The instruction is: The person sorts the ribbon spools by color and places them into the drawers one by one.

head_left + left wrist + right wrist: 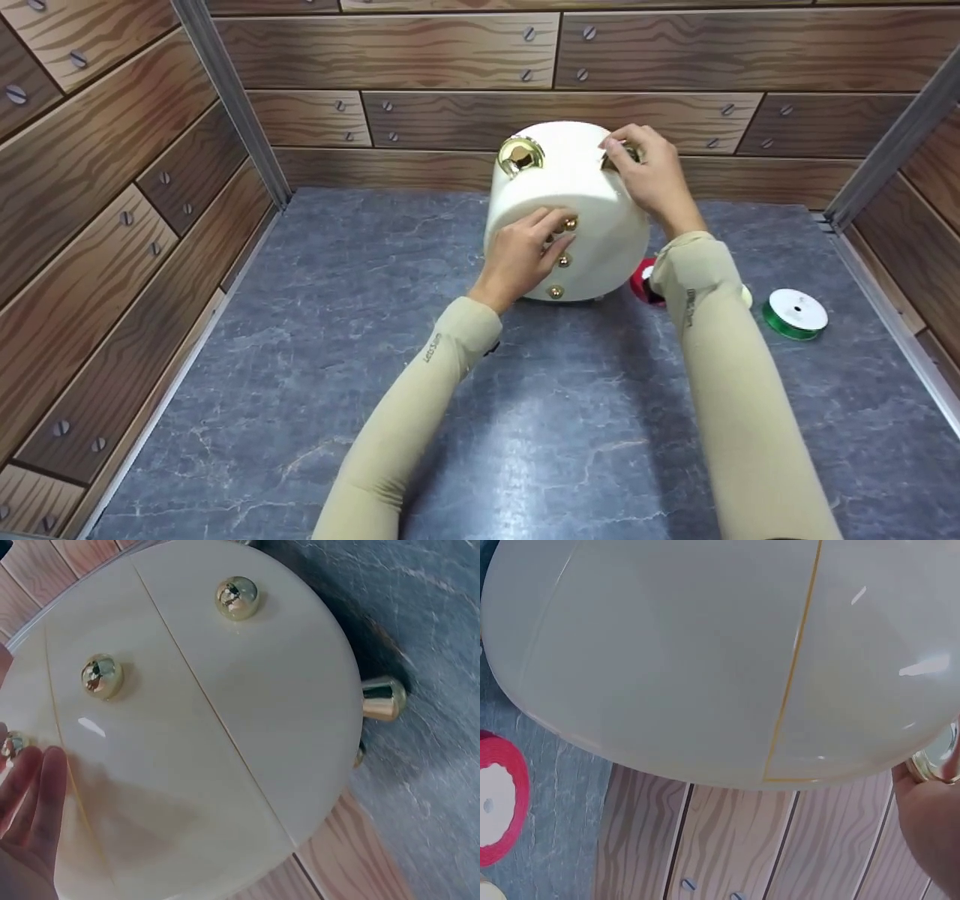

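A white rounded drawer box (pixel 592 262) with gold trim lines stands near the back wall. Down its front run small gold knobs (pixel 555 291), and short gold feet (pixel 384 699) show at its base. My left hand (pixel 521 251) is at the uppermost front knob (pixel 571 223), thumb and fingertips around it. On top sit two round gold rim pieces, the left one (pixel 520 154) untouched. My right hand (pixel 651 171) grips the right gold rim piece (pixel 930 765) between thumb and fingers, partly covering it.
To the right lie a green ribbon spool (pixel 795 315) and a red ribbon spool (pixel 502 802), the latter partly behind my right sleeve in the head view. A pale spool (pixel 489 891) barely shows. Wood-patterned walls (pixel 450 52) enclose the grey marbled surface (pixel 337 337).
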A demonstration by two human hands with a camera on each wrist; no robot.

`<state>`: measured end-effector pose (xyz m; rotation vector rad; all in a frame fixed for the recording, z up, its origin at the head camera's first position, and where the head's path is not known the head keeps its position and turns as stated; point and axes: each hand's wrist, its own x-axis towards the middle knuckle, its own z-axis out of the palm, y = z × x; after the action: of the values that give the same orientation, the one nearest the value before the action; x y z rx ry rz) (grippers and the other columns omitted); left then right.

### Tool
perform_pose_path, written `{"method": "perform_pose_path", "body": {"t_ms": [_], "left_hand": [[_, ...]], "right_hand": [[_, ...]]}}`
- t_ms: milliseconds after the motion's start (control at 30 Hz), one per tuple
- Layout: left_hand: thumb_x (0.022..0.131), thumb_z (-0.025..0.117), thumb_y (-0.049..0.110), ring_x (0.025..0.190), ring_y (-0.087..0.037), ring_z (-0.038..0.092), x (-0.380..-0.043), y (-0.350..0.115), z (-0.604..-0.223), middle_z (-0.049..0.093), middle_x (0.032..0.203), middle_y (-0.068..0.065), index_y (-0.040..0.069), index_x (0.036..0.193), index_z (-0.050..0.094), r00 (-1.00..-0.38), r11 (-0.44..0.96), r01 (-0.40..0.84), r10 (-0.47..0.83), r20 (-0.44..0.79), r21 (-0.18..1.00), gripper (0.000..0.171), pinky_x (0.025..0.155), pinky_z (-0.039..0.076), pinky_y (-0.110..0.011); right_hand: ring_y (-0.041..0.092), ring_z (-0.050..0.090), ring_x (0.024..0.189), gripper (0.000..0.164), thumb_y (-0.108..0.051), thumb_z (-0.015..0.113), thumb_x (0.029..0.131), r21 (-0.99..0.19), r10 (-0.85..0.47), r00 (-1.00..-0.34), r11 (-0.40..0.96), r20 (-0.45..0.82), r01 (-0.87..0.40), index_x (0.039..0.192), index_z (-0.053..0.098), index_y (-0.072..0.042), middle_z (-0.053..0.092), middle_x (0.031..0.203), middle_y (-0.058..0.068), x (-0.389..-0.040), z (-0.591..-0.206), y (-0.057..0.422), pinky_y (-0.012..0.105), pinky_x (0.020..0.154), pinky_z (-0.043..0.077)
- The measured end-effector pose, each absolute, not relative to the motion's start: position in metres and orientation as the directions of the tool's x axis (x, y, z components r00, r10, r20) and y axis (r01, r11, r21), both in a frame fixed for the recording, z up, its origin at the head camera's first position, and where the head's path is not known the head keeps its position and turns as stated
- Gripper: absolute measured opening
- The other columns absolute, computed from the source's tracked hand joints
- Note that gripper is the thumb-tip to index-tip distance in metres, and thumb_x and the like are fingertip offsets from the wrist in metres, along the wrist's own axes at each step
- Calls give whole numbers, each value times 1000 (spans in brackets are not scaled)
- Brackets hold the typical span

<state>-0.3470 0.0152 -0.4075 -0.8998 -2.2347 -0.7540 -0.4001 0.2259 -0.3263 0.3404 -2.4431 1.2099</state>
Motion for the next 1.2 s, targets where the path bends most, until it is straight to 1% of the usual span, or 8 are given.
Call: {"method": "perform_pose_path", "body": {"t_ms": [100, 267, 433, 600, 767, 967, 1067, 1200], "left_hand": [[102, 67, 25, 91, -12, 73, -347, 19, -408, 73, 105, -1, 13, 121, 70, -610, 612, 728, 373, 699, 309, 23, 81, 59, -24], [103, 65, 26, 87, -12, 71, -346, 24, -408, 71, 103, -1, 13, 120, 69, -649, 627, 694, 334, 683, 353, 21, 78, 59, -25], [103, 65, 23, 86, -14, 71, -345, 26, -408, 70, 103, -3, 11, 122, 68, -660, 609, 693, 322, 679, 386, 22, 78, 59, -25], [104, 64, 22, 87, -15, 71, -346, 27, -409, 70, 105, -4, 11, 124, 67, -665, 603, 694, 325, 672, 394, 23, 80, 59, -25], [104, 63, 22, 90, -17, 72, -347, 27, -411, 70, 108, -4, 10, 125, 67, -647, 598, 708, 339, 682, 374, 24, 83, 59, -26], [105, 61, 21, 94, -18, 72, -348, 27, -414, 70, 109, -4, 8, 125, 67, -601, 597, 734, 347, 720, 324, 25, 87, 59, -26], [105, 60, 21, 94, -18, 71, -348, 27, -416, 70, 108, -5, 7, 124, 67, -576, 590, 748, 350, 739, 303, 24, 86, 59, -26], [105, 60, 21, 93, -18, 71, -348, 27, -417, 71, 108, -5, 6, 123, 67, -561, 585, 755, 344, 753, 296, 25, 85, 59, -26]], "right_hand": [[31, 56, 129, 31, -32, 56, 107, -720, -45, -902, 585, 429, -372, 111, 70, -4, 64, 123, 14, -400, -327, 226, 50, 115, 40], [32, 53, 132, 31, -34, 56, 107, -733, -53, -911, 576, 409, -362, 111, 68, -6, 62, 126, 14, -400, -327, 227, 52, 116, 39], [29, 52, 131, 32, -37, 55, 107, -743, -54, -921, 573, 386, -345, 111, 67, -8, 61, 126, 11, -398, -326, 227, 52, 116, 38], [28, 54, 126, 31, -36, 56, 107, -740, -53, -919, 576, 391, -348, 111, 67, -7, 61, 124, 11, -398, -327, 227, 50, 113, 39], [28, 54, 126, 31, -35, 56, 107, -738, -51, -920, 581, 389, -344, 112, 67, -6, 61, 124, 11, -399, -327, 227, 50, 112, 39], [28, 53, 126, 31, -34, 56, 107, -738, -50, -923, 585, 382, -337, 112, 66, -6, 60, 123, 11, -399, -327, 227, 50, 112, 39], [28, 53, 128, 31, -35, 55, 107, -739, -53, -926, 586, 374, -332, 112, 66, -6, 60, 125, 11, -398, -325, 227, 51, 114, 38], [28, 52, 130, 32, -36, 55, 107, -740, -62, -930, 587, 363, -328, 112, 66, -7, 60, 128, 12, -396, -323, 227, 51, 114, 38]]}}
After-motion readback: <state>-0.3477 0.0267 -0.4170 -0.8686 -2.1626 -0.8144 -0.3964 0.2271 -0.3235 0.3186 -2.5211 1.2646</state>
